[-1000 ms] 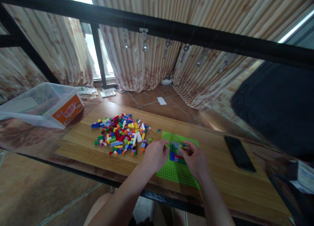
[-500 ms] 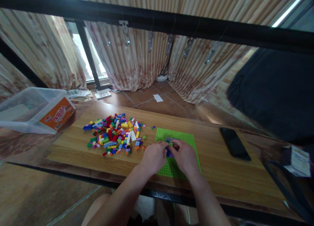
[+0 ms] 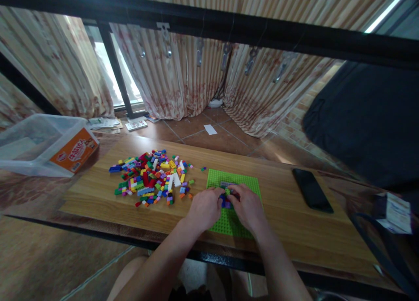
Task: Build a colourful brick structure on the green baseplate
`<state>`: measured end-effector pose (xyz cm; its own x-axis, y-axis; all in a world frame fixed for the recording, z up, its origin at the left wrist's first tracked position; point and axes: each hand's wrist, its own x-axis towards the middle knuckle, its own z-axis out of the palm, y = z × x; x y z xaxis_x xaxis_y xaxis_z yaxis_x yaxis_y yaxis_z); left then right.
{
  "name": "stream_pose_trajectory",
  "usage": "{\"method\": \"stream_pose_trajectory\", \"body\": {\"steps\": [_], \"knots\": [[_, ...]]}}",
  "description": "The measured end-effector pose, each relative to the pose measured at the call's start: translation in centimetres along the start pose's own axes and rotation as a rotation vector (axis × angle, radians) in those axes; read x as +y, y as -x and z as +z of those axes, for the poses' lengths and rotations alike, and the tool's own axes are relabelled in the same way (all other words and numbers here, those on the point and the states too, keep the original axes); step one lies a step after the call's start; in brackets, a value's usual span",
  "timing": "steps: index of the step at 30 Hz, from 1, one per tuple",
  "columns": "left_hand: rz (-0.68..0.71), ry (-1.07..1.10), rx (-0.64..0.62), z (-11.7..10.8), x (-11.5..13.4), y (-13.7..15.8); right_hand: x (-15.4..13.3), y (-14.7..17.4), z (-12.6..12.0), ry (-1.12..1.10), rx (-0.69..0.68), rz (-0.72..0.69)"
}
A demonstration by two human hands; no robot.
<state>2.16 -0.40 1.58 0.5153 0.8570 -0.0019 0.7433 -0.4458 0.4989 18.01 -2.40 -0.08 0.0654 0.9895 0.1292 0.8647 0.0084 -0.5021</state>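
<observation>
A light green studded baseplate (image 3: 240, 224) lies on the wooden board, with blue and purple bricks (image 3: 225, 203) and a greyish brick (image 3: 224, 184) on its middle. Over these bricks, my left hand (image 3: 205, 208) and my right hand (image 3: 248, 207) meet from either side with bent fingers. Between the fingertips shows a small green brick (image 3: 228, 191), pinched from both sides. My fingers partly cover the bricks below, so how they join is hidden.
A heap of mixed loose bricks (image 3: 153, 176) spreads over the wooden board (image 3: 281, 240) to the left. Farther left stands a clear plastic box (image 3: 42, 150) with an orange label. A black phone (image 3: 312, 190) lies to the right. A dark rail (image 3: 209, 22) crosses above.
My fingertips have shifted slightly around the small green brick, and more of the blue and purple bricks shows beneath. The whole view has moved a little.
</observation>
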Motion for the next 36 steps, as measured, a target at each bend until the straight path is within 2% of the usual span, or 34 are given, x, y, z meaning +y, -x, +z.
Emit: {"method": "stream_pose_trajectory", "body": {"steps": [9,22,32,36], "knots": [[-0.011,0.005,-0.009,0.2,-0.3,0.0,1.1,0.2,0.9,-0.166,0.141,0.129],[-0.004,0.040,-0.009,0.4,-0.5,-0.1,0.7,0.5,1.3,-0.301,0.219,0.232],[0.002,0.021,-0.037,0.2,-0.1,0.0,0.9,0.5,1.3,-0.214,0.200,0.161],[-0.009,0.029,-0.032,0.3,-0.1,-0.1,0.7,0.4,1.0,-0.100,0.154,0.071]]}}
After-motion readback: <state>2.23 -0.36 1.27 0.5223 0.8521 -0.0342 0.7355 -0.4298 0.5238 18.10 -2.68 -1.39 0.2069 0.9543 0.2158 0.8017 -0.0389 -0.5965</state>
